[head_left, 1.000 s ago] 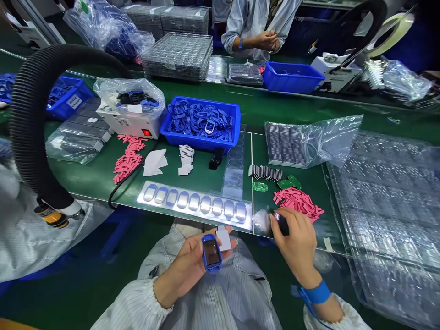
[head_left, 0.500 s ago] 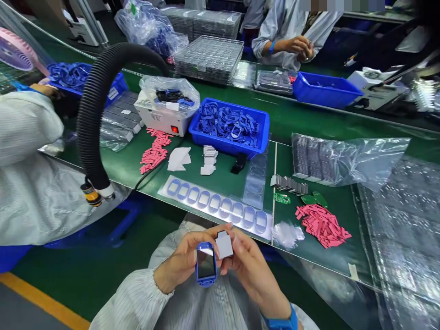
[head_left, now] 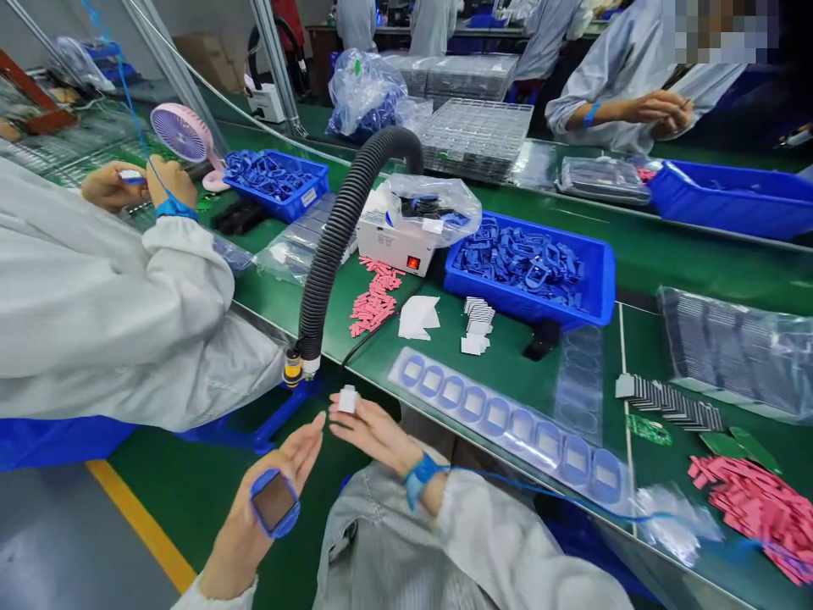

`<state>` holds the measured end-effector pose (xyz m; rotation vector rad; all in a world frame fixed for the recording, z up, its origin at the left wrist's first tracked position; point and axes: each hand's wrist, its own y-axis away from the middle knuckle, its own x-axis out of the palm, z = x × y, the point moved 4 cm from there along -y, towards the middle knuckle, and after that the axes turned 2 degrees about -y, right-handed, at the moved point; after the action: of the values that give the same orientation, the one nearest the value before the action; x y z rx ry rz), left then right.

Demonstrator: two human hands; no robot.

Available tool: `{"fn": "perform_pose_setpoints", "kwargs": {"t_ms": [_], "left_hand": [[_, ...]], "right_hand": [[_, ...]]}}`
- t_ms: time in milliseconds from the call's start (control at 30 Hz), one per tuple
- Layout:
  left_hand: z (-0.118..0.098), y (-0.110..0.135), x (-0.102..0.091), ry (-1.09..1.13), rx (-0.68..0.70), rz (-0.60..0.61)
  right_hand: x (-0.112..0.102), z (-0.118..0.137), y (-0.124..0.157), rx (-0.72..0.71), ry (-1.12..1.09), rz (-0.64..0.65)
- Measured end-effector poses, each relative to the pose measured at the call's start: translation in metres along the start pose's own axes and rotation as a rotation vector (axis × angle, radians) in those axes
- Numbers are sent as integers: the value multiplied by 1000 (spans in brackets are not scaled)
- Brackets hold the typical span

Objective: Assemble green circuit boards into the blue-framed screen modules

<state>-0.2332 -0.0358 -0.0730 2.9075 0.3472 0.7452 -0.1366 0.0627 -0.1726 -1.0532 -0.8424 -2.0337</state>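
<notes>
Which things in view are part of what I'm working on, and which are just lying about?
Likely part of the job:
- blue-framed screen, in your left hand
- white rectangular piece, at your right hand's fingers
- loose blue frames in the bin, similar in color

Probably just around:
- pink fan
- cardboard box

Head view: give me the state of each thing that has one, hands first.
Left hand: fingers extended, holding the blue-framed screen
Blue-framed screen: held, face dark
Right hand: fingers extended, holding the white piece
White piece: held
Red switch: appears lit
Blue bin beside the white box: open, filled with blue frames
Black hose: arched, end hanging down
</notes>
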Motion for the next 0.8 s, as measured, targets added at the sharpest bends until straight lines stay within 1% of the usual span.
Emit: {"fn": "perform_pose_setpoints", "kwargs": {"t_ms": [67,100,167,233,267,333,433,533,600,633,700,800], "left_hand": [[4,14,-24,1,-141,-65],[7,21,-33,19,-216,-90],[14,29,-49,59,-300,-144],[20,28,-63,125,-327,-179],[23,22,-70,163,-335,-188],[31,3,-85,237,-360,-201],[47,-42,-105,275,-380,-215],[67,-84,-113,294,-423,-206],[80,-100,-111,287,-473,-185],[86,-102,-109,280,-498,-174],[94,-99,-108,268,-535,-162],[93,-77,-115,269,-532,-174]], "right_hand": [[3,-22,-36,72,-11,48],[6,-31,-49,102,-19,72],[9,-45,-68,141,-35,105],[8,-53,-75,158,-50,114],[5,-57,-75,163,-54,110],[-6,-63,-71,171,-54,86],[-29,-68,-58,160,-40,22],[-53,-67,-47,126,-17,-56],[-63,-62,-43,107,-5,-95],[-65,-60,-43,98,-1,-107],[-63,-54,-45,84,-4,-114],[-45,-50,-56,81,-26,-86]]}}
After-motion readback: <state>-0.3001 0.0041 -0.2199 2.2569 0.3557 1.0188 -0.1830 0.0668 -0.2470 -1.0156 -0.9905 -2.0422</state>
